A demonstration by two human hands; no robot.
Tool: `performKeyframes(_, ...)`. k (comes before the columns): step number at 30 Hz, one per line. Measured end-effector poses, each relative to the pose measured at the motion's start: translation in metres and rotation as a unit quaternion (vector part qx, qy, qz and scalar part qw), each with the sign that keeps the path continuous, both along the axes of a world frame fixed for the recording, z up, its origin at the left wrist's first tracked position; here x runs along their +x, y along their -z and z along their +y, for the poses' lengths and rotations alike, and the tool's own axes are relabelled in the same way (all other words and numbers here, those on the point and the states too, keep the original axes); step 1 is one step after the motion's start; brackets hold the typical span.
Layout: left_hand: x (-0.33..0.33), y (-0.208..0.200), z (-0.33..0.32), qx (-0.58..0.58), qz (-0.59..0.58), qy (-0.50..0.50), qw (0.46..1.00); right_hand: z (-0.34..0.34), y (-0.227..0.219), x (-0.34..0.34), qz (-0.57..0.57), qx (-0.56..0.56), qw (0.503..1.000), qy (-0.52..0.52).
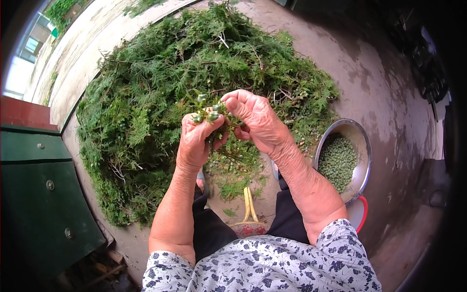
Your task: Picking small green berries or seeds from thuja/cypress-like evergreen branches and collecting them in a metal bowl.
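Between my two hands, in front of the big green pile, is a conifer sprig (201,103) bearing several pale green, knobbly cones. My left hand (193,142) is closed round its stem, with the thumb lying along the top beside the cones. From the other side, my right hand (260,121) pinches at the sprig, thumb and forefinger together near its tip. Exactly what lies between those fingertips is hidden. Close behind the hands spreads a large heap of cut conifer branches (141,92), with small green cones here and there.
At my right stands a metal bowl (367,165) part filled with green cones (336,163). A red-rimmed basin (363,216) shows beneath it. Between my legs is a yellow handle (249,204). Green drawers or a cabinet (44,185) stand at the left; loose bits litter the concrete floor.
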State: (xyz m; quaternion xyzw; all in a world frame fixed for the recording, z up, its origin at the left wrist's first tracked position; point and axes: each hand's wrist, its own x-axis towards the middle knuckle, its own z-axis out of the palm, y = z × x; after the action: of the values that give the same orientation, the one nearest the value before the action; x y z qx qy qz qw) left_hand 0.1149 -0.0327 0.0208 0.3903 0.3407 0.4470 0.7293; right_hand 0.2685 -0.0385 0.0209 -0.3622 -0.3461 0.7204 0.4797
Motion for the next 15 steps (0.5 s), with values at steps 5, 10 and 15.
performKeyframes(5, 0.005, 0.005, -0.008, 0.274, 0.301, -0.073, 0.911, -0.002, 0.000, -0.005, -0.017, -0.025, 0.998, 0.050)
performKeyframes(10, -0.005, 0.039, -0.003, 0.513, 0.318, -0.121, 0.788, -0.005, 0.007, -0.009, 0.105, -0.047, 0.991, 0.064)
performKeyframes(15, -0.005, 0.043, -0.002, 0.509, 0.342, -0.121, 0.780, 0.002, 0.009, 0.001, 0.234, -0.041, 0.968, 0.081)
